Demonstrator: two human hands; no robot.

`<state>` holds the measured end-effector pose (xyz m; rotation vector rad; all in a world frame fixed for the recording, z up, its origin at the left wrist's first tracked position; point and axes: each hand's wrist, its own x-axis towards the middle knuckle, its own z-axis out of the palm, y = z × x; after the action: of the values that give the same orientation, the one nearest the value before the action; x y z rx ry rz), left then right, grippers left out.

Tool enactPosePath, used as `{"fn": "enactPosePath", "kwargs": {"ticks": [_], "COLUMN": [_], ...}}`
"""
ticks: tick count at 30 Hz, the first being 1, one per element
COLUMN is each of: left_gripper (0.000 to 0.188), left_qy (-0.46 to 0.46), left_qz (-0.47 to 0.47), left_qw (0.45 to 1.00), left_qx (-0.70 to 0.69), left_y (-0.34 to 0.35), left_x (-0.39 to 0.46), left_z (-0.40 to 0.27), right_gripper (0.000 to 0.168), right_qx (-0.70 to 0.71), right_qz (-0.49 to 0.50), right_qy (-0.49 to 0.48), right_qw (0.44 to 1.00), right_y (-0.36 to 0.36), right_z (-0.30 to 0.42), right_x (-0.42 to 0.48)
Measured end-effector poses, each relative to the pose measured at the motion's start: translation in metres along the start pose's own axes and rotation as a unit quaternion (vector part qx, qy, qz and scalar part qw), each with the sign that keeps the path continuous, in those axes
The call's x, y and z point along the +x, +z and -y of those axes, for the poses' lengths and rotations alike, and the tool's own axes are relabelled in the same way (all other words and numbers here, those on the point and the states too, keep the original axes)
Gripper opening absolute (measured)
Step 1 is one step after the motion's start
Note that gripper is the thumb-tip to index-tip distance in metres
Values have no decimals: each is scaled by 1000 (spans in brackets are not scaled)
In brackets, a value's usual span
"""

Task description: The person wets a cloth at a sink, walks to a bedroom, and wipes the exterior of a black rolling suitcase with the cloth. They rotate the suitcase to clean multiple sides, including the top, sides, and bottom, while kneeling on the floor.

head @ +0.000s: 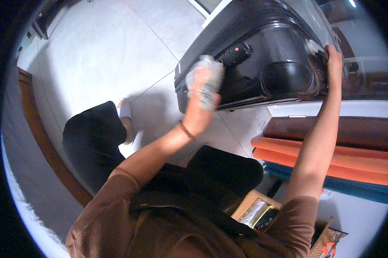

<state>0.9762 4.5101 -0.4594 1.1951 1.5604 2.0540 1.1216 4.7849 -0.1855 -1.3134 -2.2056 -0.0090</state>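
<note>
A black hard-shell suitcase (278,45) with a textured surface stands on the pale tiled floor in front of me. My left hand (202,93), blurred by motion, holds a crumpled grey-white cloth (211,77) at the suitcase's near left part, beside its black carry handle (237,55). At the suitcase's far right edge is my right hand (333,56); its fingers are partly hidden, and it appears to rest on or grip that edge, near a silvery fitting.
Orange folded fabric or mats (278,146) lie above dark blue ones (355,188) at the right. An open cardboard box (245,206) holding packaged items is near my right side. A glossy glass-like panel (371,48) stands right of the suitcase. A bed edge (36,161) runs along the left.
</note>
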Motion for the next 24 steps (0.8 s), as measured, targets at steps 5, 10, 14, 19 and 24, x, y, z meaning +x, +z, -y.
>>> {"fn": "enactPosePath", "kwargs": {"ticks": [5, 10, 14, 19, 24], "left_gripper": [74, 67, 63, 61, 59], "left_qy": [7, 41, 37, 181, 313], "left_qz": [-23, -3, -27, -67, -21], "left_qw": [999, 998, 999, 976, 939], "left_qx": [26, 40, 3, 98, 139], "left_y": [32, 32, 34, 43, 39], "left_x": [13, -8, -5, 57, 91], "left_z": [-45, -41, -53, -86, -108], "right_gripper": [48, 47, 40, 51, 54], "right_qx": [-2, -7, -44, 9, -24], "right_qz": [-6, 15, -1, 5, -4], "right_qy": [1, -20, -27, -15, -23], "right_qw": [1000, 1000, 999, 1000, 999], "right_y": [-1, -2, -1, 8, 4], "right_z": [2, 6, -3, 0, 3], "right_x": [1, -10, -2, 4, -3]}}
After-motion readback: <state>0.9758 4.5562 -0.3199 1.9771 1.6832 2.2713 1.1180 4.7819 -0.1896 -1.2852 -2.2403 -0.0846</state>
